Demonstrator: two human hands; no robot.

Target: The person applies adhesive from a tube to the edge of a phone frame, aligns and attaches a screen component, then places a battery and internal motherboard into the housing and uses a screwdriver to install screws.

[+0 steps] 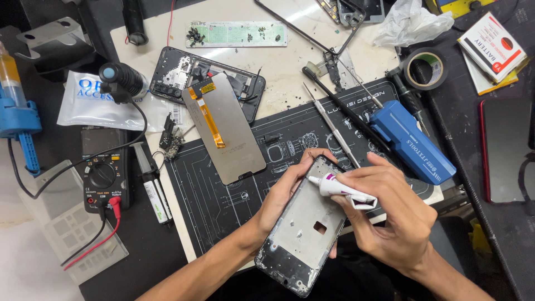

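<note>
Item in hand: a phone frame (304, 234), metal-backed with a small rectangular cut-out near its middle, held tilted above the near edge of the dark work mat (223, 195). The left hand (287, 192) grips the frame from its left side, fingers curled over the upper edge. The right hand (393, 214) is closed around a small white glue tube (343, 190) with a purple band; the tube's nozzle rests at the frame's upper left edge, touching or just off it, which cannot be settled from this view.

On the mat, left of the hands, a display panel (225, 128) lies face down with an orange flex ribbon along its back, partly overlapping a black phone housing (209, 78) behind it. Right of the panel lie metal tweezers (331, 125) and a thin black tool (340, 106). A blue tool case (412, 142) lies just beyond the right hand.

At the bench's left side: a black multimeter (104, 173) with red and black leads, two white tubes (156, 195) beside it, and a clear plastic bag (103, 103). At the far edge, a green strip holding small screws (237, 33). At right: a roll of dark tape (426, 69), a small stack of battery boxes (493, 50), and a red-edged phone (504, 150) lying with its dark face up.
</note>
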